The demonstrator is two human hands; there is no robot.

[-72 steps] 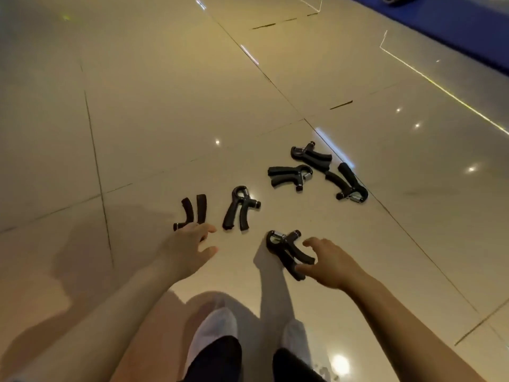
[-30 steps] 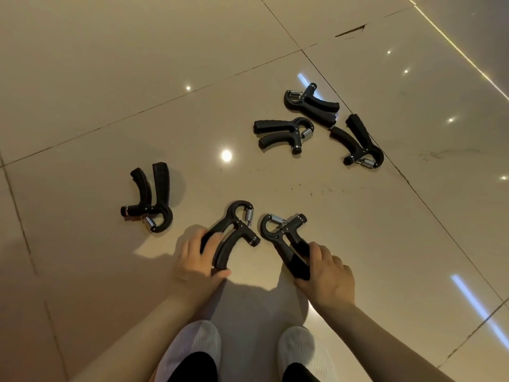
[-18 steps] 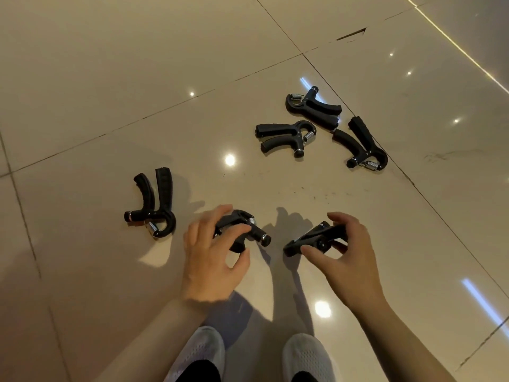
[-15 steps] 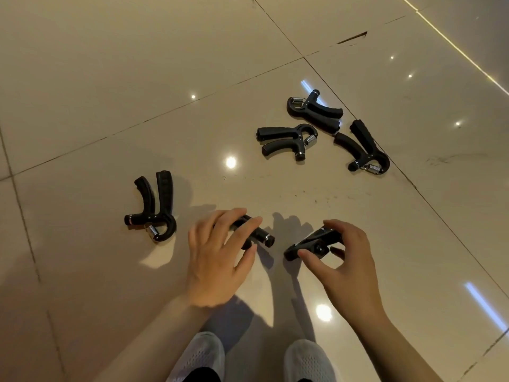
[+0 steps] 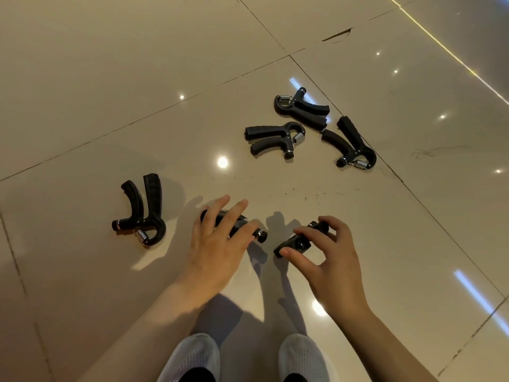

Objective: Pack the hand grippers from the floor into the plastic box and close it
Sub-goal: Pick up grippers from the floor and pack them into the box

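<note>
Two black hand grippers, flat on the tiled floor [image 5: 82, 106] a second earlier, are now held lifted: one [image 5: 248, 228] by the left hand [image 5: 217, 244], one [image 5: 298, 241] by the right hand [image 5: 327, 260].

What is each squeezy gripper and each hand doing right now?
Left hand: holds a gripper.
Left-hand gripper: held, lifted.
Right hand: pinches a gripper.
Right-hand gripper: held, lifted.
Left gripper: lying flat on the floor, untouched.
Three far grippers: lying flat, untouched.
</note>
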